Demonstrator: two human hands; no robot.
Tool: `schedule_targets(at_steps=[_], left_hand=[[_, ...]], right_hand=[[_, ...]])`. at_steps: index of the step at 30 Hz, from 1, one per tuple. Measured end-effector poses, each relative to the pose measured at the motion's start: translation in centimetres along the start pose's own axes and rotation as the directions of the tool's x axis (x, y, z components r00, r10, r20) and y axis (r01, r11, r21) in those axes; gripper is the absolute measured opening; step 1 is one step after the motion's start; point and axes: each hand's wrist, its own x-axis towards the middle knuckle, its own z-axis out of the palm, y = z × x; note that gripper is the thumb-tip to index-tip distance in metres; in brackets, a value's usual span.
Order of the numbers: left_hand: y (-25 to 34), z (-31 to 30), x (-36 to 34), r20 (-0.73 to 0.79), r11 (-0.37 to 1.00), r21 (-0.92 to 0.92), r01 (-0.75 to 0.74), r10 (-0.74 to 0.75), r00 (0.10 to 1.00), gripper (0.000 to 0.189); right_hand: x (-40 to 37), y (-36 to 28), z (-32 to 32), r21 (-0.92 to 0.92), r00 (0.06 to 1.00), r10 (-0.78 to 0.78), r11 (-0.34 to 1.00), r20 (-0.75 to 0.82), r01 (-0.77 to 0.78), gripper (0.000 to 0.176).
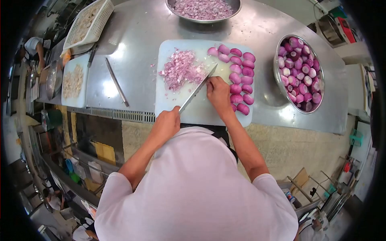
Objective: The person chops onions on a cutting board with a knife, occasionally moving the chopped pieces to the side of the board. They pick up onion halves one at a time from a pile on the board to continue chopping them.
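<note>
My left hand [167,122] is wrapped round the handle of a kitchen knife [198,89], whose blade points up and to the right over a white cutting board [165,106]. Close against the blade, my right hand [219,93] has its fingers bunched and pressed down on the board; whatever lies under them is hidden. Left of the knife spreads a pile of chopped red onion [181,70]. Along the board's right side, peeled red onion halves [235,69] lie in rows, some of them beside my right hand.
A steel bowl [277,72] of whole peeled onions stands right. Another bowl [205,21] holds chopped onion at the back. To the left are a metal rod [116,82], a second board [82,90] with pale pieces, and a white basket [98,28]. A person [38,48] stands far left.
</note>
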Motion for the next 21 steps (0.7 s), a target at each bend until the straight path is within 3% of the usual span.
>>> schedule_targets(at_steps=[2,6,9,11,12,14,18,20,21], left_hand=[[1.7,-1.2,-0.7,0.040,0.998,0.004,0.066,-0.066,0.997,0.021],[0.2,-0.2,0.0,0.023,1.000,-0.020,0.007,-0.006,1.000,0.023],[1.8,-2.2,0.2,0.076,0.994,-0.008,0.107,-0.106,0.991,0.023],[2.3,-2.6,-0.1,-0.016,0.988,-0.126,0.086,-0.089,0.996,0.020],[2.3,-2.5,-0.3,-0.016,0.988,-0.127,0.092,-0.095,0.995,0.020],[2.0,-1.6,-0.3,0.065,0.985,-0.170,0.039,-0.028,0.997,0.018],[-2.7,0.4,0.2,0.073,0.963,-0.267,0.023,-0.004,0.997,0.019],[-3.2,-0.9,0.6,0.038,0.959,-0.228,0.167,-0.162,0.986,0.021],[-2.8,-1.4,0.4,0.037,0.959,-0.229,0.167,-0.163,0.986,0.021]], right_hand=[[-0.3,-0.2,-0.2,-0.013,0.999,0.032,0.999,-0.002,-0.032,0.007],[-0.5,0.3,-0.6,-0.009,0.998,0.052,0.999,0.031,-0.052,0.006],[-0.4,0.2,-3.4,-0.003,0.999,0.026,1.000,-0.021,-0.026,0.006],[-0.3,0.0,-5.7,-0.064,0.989,0.133,0.990,0.065,-0.128,0.008],[-0.7,-0.3,-6.5,-0.062,0.989,0.132,0.990,0.071,-0.128,0.008],[-1.4,-0.7,-7.8,-0.190,0.931,0.254,0.959,0.262,-0.208,0.012],[-2.9,-1.0,-7.0,-0.310,0.959,0.136,0.949,0.251,-0.053,0.014],[-3.4,-0.1,-5.8,-0.209,0.981,0.095,0.976,0.167,-0.059,0.017],[-3.1,-0.2,-5.2,-0.209,0.981,0.094,0.976,0.168,-0.057,0.017]])
